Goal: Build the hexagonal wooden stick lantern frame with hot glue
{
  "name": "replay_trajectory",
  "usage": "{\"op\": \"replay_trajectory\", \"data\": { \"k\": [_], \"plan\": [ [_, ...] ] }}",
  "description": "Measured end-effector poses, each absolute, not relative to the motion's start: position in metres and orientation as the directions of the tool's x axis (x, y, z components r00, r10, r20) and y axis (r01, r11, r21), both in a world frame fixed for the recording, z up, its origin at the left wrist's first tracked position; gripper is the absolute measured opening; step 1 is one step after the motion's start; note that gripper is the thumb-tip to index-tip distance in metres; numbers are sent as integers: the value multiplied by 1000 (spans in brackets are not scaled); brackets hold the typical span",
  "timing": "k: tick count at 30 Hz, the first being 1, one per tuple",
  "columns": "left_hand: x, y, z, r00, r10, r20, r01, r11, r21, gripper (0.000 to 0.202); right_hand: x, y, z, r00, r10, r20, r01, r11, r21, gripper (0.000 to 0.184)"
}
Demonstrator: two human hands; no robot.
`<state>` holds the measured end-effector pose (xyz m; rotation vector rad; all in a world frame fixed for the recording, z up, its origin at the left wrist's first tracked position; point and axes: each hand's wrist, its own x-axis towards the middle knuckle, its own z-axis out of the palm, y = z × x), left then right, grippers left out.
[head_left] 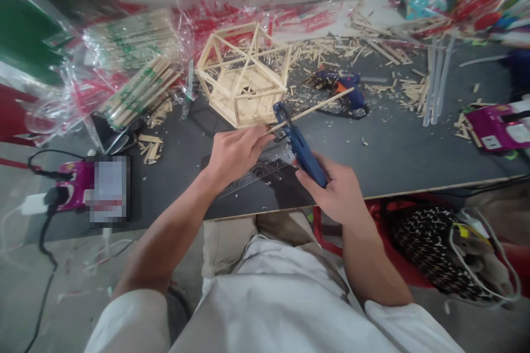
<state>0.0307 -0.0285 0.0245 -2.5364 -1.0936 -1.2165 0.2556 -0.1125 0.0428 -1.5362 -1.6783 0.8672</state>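
Littering the dark table [397,143], stick scraps [314,52] surround left hand [234,151] pinching a stick [318,106], right hand [339,193] gripping cutters [300,146].

Pixelated patch [108,190] masks the purple device [72,185]; left hand [236,153] hides the stick [321,105] end, right hand [337,193] the blue tool [300,148] grip.

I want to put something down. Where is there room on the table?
The widest bare patch of table lies right of the right hand holding the blue cutter, between the glue gun and the near edge. A smaller one sits left of the left hand holding a stick, below the loose scraps. Around the stick house it is crowded.
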Motion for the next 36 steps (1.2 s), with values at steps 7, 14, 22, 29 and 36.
{"op": "replay_trajectory", "data": {
  "k": [7,14,22,29,36],
  "plan": [
    [24,-26,27,405,694,595,704,-652,281,44,256,-113,35,38,993,114,533,77,-843,29],
    [24,-25,28,382,488,784,662,-737,136,22,256,-115,34,44,990,135,576,85,-813,27],
    [17,-24,32,487,635,600,714,-685,145,31,266,-109,42,-21,992,125,622,111,-775,29],
    [32,-36,29,445,833,328,543,-542,642,53,257,-106,38,-56,991,120,663,127,-738,39],
    [38,-34,38,503,862,-55,165,-34,986,36,256,-110,36,-83,991,107,691,135,-710,48]
  ]
}}
